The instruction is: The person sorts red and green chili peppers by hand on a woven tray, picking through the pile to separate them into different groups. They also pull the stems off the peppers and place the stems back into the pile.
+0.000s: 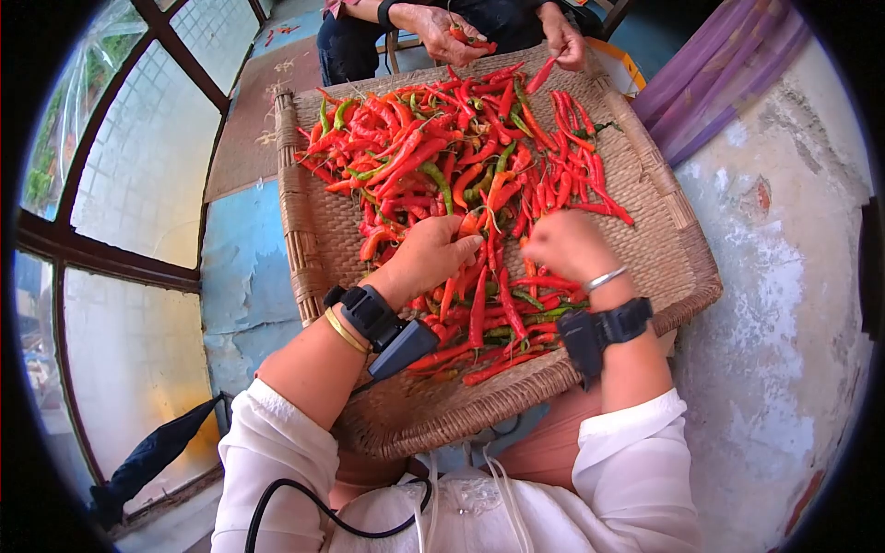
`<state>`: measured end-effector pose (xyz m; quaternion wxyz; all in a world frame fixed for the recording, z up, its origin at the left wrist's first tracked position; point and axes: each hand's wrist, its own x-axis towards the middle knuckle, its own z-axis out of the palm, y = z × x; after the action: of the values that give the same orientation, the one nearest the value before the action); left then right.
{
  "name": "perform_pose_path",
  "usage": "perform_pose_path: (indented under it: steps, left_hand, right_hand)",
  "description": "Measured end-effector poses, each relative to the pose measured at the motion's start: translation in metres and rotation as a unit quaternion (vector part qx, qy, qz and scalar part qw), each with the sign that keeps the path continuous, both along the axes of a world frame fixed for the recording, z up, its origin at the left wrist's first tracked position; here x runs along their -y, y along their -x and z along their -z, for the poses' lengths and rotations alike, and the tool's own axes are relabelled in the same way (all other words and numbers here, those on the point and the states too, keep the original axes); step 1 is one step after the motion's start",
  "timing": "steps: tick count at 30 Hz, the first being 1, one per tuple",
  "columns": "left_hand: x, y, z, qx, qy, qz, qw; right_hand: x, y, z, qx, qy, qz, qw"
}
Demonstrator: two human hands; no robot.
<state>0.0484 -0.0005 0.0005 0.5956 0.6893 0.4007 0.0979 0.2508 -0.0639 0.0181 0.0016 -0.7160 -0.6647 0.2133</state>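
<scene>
A large heap of red chili peppers (406,152), with a few green ones (441,184) among it, lies in a wide woven tray (636,184). My left hand (429,258) is closed at the near side of the heap, its thumb and fingers pinching an orange-red chili pepper (472,223). Several long red chilies (509,306) hang down in a cluster just below and between my hands. To the right, my right hand (573,244) has its fingers curled together and is slightly blurred; what it grips, if anything, is hidden.
Across the tray, another person's hand (442,29) holds some chilies and their other hand (564,41) pinches one. More chilies (489,346) lie near the tray's front rim (461,410). Framed windows (138,175) stand left; a worn wall (774,240) and purple curtain (719,74) are right.
</scene>
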Motion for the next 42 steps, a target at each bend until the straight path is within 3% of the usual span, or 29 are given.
perform_pose_path:
  steps: [2, 5, 10, 12, 14, 17, 18, 20, 22, 25, 26, 29, 33, 35, 42]
  left_hand:
    - [-0.001, 0.001, 0.007, 0.026, -0.017, 0.007, 1.0]
    - [0.001, 0.001, 0.005, 0.019, -0.007, 0.009, 1.0]
    - [-0.001, 0.001, 0.006, 0.004, 0.003, 0.023, 1.0]
    - [-0.001, 0.0, 0.004, -0.006, 0.001, 0.015, 1.0]
    - [-0.001, 0.0, 0.002, 0.001, 0.004, 0.015, 1.0]
    - [0.001, 0.001, 0.0, 0.006, -0.012, 0.014, 1.0]
    - [0.001, 0.001, 0.002, 0.005, -0.011, 0.015, 1.0]
    - [-0.001, 0.001, 0.008, 0.018, -0.004, 0.011, 1.0]
    - [-0.001, 0.0, 0.008, 0.014, 0.006, 0.013, 1.0]
    - [-0.003, 0.0, 0.015, 0.004, -0.014, 0.014, 1.0]
    - [-0.004, 0.0, 0.018, -0.001, -0.043, 0.016, 0.999]
    - [-0.004, -0.001, 0.016, -0.029, -0.048, 0.02, 0.998]
    - [-0.003, 0.001, 0.022, -0.033, -0.088, 0.042, 0.995]
    - [-0.003, 0.001, 0.023, 0.023, -0.102, 0.025, 0.994]
    - [-0.005, -0.001, 0.024, 0.005, -0.104, 0.029, 0.994]
  right_hand:
    - [0.007, 0.024, 0.01, 0.028, 0.074, -0.086, 0.993]
    - [0.007, 0.044, 0.001, 0.07, 0.154, -0.1, 0.98]
    - [0.0, 0.02, 0.013, 0.05, 0.137, -0.087, 0.986]
    - [-0.004, -0.002, 0.014, -0.069, 0.059, -0.075, 0.993]
    - [0.001, -0.022, -0.007, -0.237, 0.06, 0.043, 0.969]
    - [-0.002, -0.055, -0.004, -0.246, -0.09, 0.19, 0.946]
    - [-0.003, -0.055, -0.009, -0.248, -0.137, 0.28, 0.917]
    - [-0.002, -0.062, 0.002, -0.14, -0.258, 0.282, 0.914]
    - [-0.001, -0.037, -0.002, -0.039, -0.23, 0.17, 0.957]
    - [0.003, 0.006, 0.01, -0.08, -0.121, -0.118, 0.982]
    - [0.005, 0.022, 0.009, -0.085, -0.029, -0.102, 0.991]
    - [0.006, 0.044, 0.025, -0.022, 0.044, -0.094, 0.994]
    - [0.003, 0.056, 0.029, -0.046, 0.042, -0.044, 0.997]
    - [0.001, 0.06, 0.032, -0.052, 0.067, -0.041, 0.996]
    - [-0.001, 0.064, 0.028, -0.06, 0.125, -0.064, 0.988]
